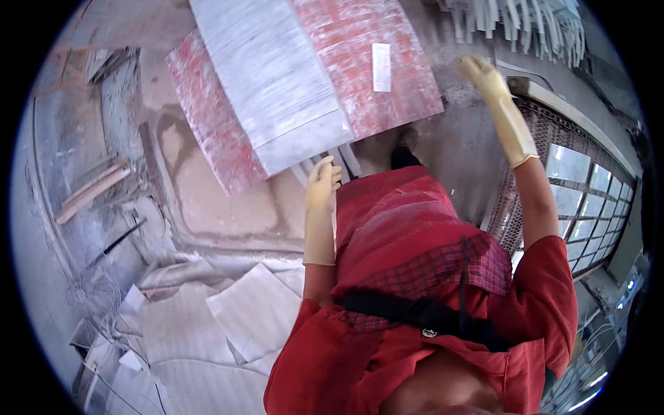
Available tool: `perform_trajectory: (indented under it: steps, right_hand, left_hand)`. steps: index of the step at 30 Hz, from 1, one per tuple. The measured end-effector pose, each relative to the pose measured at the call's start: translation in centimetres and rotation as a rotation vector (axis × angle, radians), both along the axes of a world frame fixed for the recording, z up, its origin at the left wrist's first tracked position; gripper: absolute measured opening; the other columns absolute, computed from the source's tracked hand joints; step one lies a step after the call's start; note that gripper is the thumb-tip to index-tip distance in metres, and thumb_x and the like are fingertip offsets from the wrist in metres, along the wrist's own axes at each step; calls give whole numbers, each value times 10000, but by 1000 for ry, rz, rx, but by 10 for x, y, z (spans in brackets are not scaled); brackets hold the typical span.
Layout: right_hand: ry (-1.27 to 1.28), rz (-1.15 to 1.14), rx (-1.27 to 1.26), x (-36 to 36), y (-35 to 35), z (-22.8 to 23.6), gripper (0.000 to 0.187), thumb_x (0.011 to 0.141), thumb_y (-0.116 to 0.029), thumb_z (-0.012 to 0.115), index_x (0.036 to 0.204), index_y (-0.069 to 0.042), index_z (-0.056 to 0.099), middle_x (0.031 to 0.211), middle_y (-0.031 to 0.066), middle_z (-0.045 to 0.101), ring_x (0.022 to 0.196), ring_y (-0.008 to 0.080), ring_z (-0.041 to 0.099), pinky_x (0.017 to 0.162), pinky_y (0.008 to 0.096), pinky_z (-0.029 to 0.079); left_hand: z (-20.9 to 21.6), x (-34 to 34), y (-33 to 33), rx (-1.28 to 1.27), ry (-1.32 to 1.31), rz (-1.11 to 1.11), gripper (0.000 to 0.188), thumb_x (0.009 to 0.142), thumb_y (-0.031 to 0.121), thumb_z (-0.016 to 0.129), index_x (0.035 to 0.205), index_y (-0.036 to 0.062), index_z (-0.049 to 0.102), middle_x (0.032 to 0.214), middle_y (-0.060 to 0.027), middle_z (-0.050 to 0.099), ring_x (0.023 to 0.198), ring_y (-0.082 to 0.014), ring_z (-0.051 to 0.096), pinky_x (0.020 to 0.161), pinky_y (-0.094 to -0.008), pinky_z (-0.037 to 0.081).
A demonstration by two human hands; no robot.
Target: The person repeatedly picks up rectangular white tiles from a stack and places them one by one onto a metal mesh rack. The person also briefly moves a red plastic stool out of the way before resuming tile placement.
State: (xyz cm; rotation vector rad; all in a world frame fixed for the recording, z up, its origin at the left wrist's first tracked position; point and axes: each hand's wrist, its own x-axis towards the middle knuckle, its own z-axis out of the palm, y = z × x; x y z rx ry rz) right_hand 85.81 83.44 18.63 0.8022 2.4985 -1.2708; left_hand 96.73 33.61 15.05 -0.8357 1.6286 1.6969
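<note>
My left hand (322, 177), in a long cream rubber glove, is beside the near edge of a ribbed pale grey sheet (266, 69). Its fingers are loosely curled, and I see nothing in them. My right hand (477, 71), gloved the same way, reaches out to the right of a red board (411, 76) smeared with white. Its fingers stretch forward with no object visible in them. The grey sheet lies across the red boarding, which shows on both sides of it. A small white rectangular piece (381, 67) rests on the right part of the red board.
White strips (522, 24) hang at the far right. A frame with mesh and panes (588, 183) stands close to my right arm. Pale sheets (187, 321) are heaped at lower left, near wooden sticks (93, 190). A shallow stained basin (221, 200) lies left of my left hand.
</note>
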Motion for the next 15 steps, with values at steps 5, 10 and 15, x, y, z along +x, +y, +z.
perform_trajectory:
  steps: [5, 10, 15]
  right_hand:
    - [-318, 209, -212, 37, -143, -88, 653, 1002, -505, 646, 1454, -37, 591, 1295, 121, 714, 1163, 220, 667, 1027, 364, 506]
    - [-519, 79, -548, 55, -251, -150, 705, 984, -536, 668, 1466, -33, 559, 1236, 109, 705, 1050, 188, 662, 915, 326, 526]
    - [-275, 54, -434, 47, -299, -228, 816, 936, -486, 768, 1533, -17, 469, 1366, 181, 649, 1232, 257, 636, 1034, 353, 497]
  left_hand:
    - [-28, 17, -67, -252, -15, 212, 392, 1047, 311, 640, 1382, 108, 634, 1184, -94, 717, 987, -166, 666, 840, -317, 554]
    - [-67, -2, -132, -629, 206, 224, 578, 1010, 357, 685, 1467, 29, 551, 1418, -169, 609, 1261, -234, 598, 1031, -358, 484]
    - [-117, -66, -167, -623, 152, 87, 733, 979, 406, 707, 1521, -29, 475, 1508, -216, 557, 1404, -312, 528, 1156, -392, 408]
